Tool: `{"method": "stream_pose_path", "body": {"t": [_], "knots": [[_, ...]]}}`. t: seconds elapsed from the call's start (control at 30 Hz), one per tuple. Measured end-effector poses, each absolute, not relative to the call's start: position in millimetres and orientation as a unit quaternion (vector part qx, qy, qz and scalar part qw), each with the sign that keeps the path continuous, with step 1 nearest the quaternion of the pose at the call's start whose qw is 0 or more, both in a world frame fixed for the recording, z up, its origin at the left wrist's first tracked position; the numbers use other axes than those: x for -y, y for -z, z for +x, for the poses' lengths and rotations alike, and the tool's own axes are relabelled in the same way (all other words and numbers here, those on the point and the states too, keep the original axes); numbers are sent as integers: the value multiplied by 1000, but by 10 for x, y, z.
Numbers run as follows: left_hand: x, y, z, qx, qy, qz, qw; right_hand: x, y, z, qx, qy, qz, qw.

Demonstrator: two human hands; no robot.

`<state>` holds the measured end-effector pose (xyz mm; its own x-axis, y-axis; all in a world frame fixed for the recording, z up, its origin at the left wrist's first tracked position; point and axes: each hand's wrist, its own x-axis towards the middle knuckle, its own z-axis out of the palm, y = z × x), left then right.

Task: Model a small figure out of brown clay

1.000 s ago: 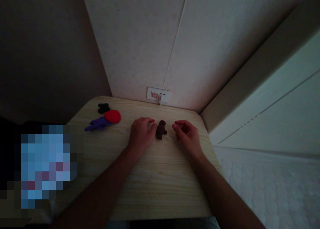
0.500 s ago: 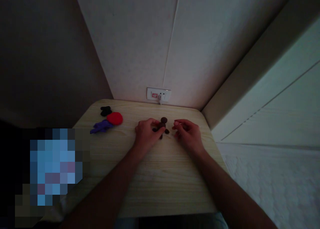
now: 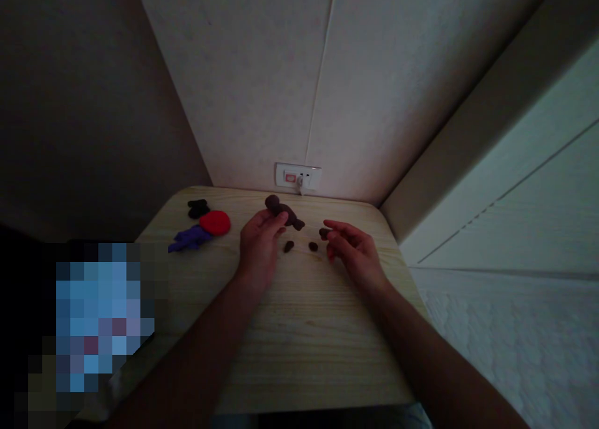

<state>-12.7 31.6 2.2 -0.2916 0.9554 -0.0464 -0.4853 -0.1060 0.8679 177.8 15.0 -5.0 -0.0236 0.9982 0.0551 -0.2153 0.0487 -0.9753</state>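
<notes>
My left hand (image 3: pixel 260 245) pinches a dark brown clay figure (image 3: pixel 284 213) between thumb and fingers, raised off the table and tilted. The figure has a round head at its upper left and small stubs at its lower right. My right hand (image 3: pixel 353 245) holds a small brown clay piece (image 3: pixel 324 234) at its thumb and fingertips. Two more little brown lumps lie on the wooden table between the hands, an oval lump (image 3: pixel 289 246) near my left fingers and a rounder lump (image 3: pixel 313 247) to its right.
At the table's (image 3: pixel 262 354) back left lie a flat red clay disc (image 3: pixel 215 223), a purple clay piece (image 3: pixel 191 237) and a black clay piece (image 3: pixel 198 209). A wall socket (image 3: pixel 298 176) sits just behind the table. A blurred blue patch (image 3: pixel 103 317) is at lower left.
My left hand has lifted the brown figure off the table and tipped it, moving slightly left. Two lumps stay behind on the table. The piece at my right fingertips now shows.
</notes>
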Motion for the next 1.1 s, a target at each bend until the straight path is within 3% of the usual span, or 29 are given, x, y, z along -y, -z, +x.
{"method": "stream_pose_path", "body": {"t": [0.5, 1.1], "knots": [[-234, -133, -22, -310, -648, 115, 686, -95, 16, 1703, 465, -569, -403, 546], [-194, -188, 19, -315, -636, 107, 696, -67, 4, 1711, 505, -523, -427, 537]]}}
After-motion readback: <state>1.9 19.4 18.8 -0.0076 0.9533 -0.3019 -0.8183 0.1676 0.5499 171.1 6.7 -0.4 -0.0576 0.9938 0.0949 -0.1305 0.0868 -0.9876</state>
